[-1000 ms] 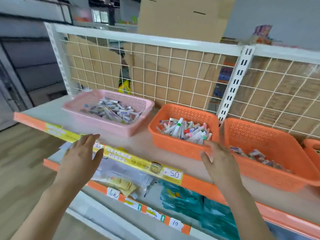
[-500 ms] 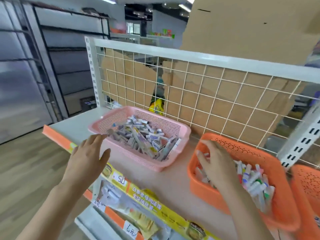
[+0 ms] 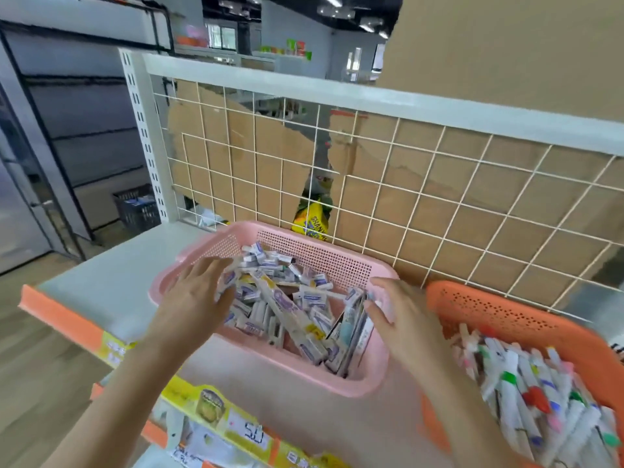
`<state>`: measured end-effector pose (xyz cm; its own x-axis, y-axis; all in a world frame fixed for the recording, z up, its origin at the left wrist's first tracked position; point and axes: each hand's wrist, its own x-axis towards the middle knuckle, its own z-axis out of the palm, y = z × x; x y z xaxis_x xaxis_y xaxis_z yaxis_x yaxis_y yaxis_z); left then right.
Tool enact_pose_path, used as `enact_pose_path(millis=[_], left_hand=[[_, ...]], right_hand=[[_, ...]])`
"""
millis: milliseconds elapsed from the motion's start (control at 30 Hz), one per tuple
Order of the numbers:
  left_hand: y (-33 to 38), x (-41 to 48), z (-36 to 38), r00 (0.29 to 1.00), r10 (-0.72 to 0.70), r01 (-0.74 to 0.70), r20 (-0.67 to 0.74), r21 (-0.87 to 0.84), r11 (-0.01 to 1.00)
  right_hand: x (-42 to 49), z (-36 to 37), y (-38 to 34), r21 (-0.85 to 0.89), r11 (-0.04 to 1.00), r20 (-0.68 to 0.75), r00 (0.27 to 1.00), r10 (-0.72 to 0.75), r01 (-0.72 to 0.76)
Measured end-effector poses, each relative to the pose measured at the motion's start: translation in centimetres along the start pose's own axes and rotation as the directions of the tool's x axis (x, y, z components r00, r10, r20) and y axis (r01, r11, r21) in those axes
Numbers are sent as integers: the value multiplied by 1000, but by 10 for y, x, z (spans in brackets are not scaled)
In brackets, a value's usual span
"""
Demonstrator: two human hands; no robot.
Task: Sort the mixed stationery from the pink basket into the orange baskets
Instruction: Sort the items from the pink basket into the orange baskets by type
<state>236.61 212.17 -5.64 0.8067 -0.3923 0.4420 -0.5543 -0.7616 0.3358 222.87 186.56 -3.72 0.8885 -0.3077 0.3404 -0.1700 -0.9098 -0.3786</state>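
Note:
A pink basket (image 3: pixel 324 261) stands on the shelf, filled with several small white boxes and long packets of mixed stationery (image 3: pixel 287 298). My left hand (image 3: pixel 196 295) reaches in over its left rim, fingers straight, touching the boxes at the pile's left edge. My right hand (image 3: pixel 401 315) hovers over the basket's right rim, fingers spread and holding nothing. To the right sits an orange basket (image 3: pixel 499 309) with several white markers (image 3: pixel 540 393) with coloured caps.
A white wire grid (image 3: pixel 388 184) backed with cardboard closes the rear of the shelf (image 3: pixel 111 285). The shelf's front edge carries orange trim and yellow price labels (image 3: pixel 243 430). Below is another shelf with goods. A dark crate (image 3: pixel 135 207) stands on the floor at the left.
The view has moved closer and left. My left hand went from the shelf edge into the pink basket. My right hand moved left from the orange basket to the pink basket's right rim.

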Motion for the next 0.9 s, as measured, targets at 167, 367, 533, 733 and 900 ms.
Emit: enact_pose_path(millis=[167,367,533,733,900], left_hand=[[-28,55,15,978,115,-108,176,-45,993],[-47,102,39,858,271,-274,436,-57,960],[-50,126,63,733,355,-450,580,22,893],[-54,141,88,741,383,-510,552,90,856],[-58,140,93,821,336,-422,462,94,902]], right_hand=[[26,24,-21,3,998,94,994,62,-62],[65,54,-35,-31,992,280,952,128,-124],[84,77,-43,-145,984,477,864,160,-103],[81,90,-40,-224,972,509,842,182,-75],[77,93,-39,-312,948,449,870,205,-63]])
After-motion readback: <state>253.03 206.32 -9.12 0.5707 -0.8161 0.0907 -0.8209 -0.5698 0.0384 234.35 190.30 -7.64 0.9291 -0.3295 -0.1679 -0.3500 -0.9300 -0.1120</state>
